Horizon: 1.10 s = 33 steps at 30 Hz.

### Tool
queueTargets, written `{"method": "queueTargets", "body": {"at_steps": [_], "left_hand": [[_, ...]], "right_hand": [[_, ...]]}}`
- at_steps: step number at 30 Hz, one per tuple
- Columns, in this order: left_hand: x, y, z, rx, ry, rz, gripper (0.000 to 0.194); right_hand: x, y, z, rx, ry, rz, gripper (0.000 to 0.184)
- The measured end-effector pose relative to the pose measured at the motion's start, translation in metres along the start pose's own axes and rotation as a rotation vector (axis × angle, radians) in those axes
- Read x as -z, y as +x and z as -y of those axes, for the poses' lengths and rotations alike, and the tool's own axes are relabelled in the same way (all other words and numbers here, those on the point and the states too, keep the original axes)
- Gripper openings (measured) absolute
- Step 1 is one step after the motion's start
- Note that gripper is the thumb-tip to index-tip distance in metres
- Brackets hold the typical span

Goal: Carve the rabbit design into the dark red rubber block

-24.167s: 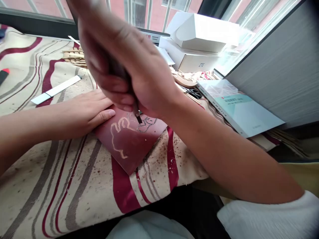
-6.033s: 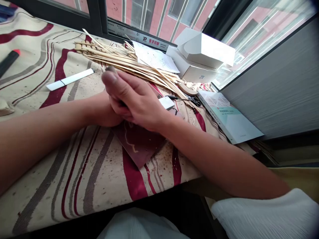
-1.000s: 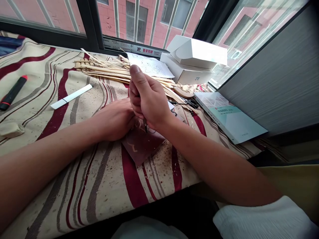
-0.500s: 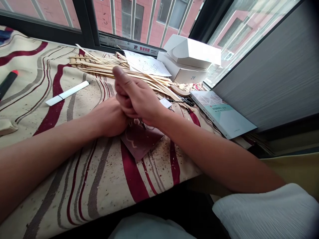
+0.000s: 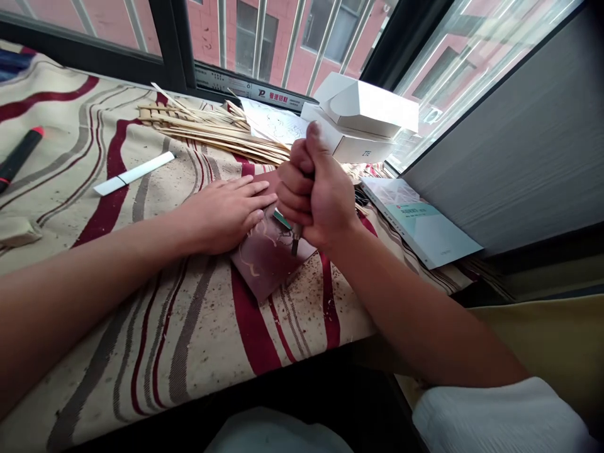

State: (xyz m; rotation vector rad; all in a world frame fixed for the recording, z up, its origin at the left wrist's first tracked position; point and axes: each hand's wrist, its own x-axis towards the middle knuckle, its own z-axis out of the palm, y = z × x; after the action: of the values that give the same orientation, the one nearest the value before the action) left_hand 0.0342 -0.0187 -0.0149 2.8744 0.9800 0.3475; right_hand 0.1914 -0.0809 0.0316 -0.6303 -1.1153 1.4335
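My right hand (image 5: 317, 195) is a fist shut on the handle of a small carving gouge (image 5: 296, 240), whose metal tip points down into a dark red linoleum block (image 5: 264, 267). The block lies tilted on the striped cloth, with pale cut lines showing on its surface. My left hand (image 5: 225, 216) rests flat on the block's left part, fingers slightly apart, holding nothing. A small green strip (image 5: 282, 219) lies on the block just beside my right knuckles. Most of the handle is hidden inside my fist.
A bundle of thin bamboo strips (image 5: 212, 133) and a drawing on paper (image 5: 272, 123) lie behind my hands. White boxes (image 5: 363, 148) and a book (image 5: 418, 220) stand at the right, a black marker (image 5: 19, 157) and white strip (image 5: 134, 173) at the left.
My hands have separated from their clasped position. The left now lies flat on the block, and the right has moved rightward with the gouge tip pressed lower onto the block.
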Motion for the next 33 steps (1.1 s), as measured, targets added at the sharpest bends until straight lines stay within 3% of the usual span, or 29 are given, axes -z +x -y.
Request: {"method": "queueTargets", "body": {"at_steps": [3,7,10,21,28,33], "left_hand": [[0.005,-0.002,-0.003,0.020,0.037,0.058,0.054],[0.007,-0.005,-0.002,-0.030,0.083,0.005,0.048],[0.005,-0.005,0.000,-0.066,0.070,-0.013,0.043],[0.005,-0.003,-0.001,-0.061,0.056,-0.018,0.043],[0.005,-0.003,-0.003,-0.036,0.010,-0.037,0.048],[0.006,-0.001,-0.003,-0.025,0.000,-0.011,0.050]], "right_hand": [[0.000,0.016,0.006,0.049,-0.035,-0.035,0.061],[-0.012,0.024,-0.004,0.049,-0.118,-0.010,0.063],[-0.018,0.022,-0.013,0.043,-0.151,-0.063,0.062],[-0.015,0.029,-0.018,-0.009,-0.175,-0.083,0.063],[-0.016,0.032,-0.016,-0.063,-0.160,-0.168,0.059],[-0.014,0.030,-0.017,-0.076,-0.184,-0.112,0.058]]}}
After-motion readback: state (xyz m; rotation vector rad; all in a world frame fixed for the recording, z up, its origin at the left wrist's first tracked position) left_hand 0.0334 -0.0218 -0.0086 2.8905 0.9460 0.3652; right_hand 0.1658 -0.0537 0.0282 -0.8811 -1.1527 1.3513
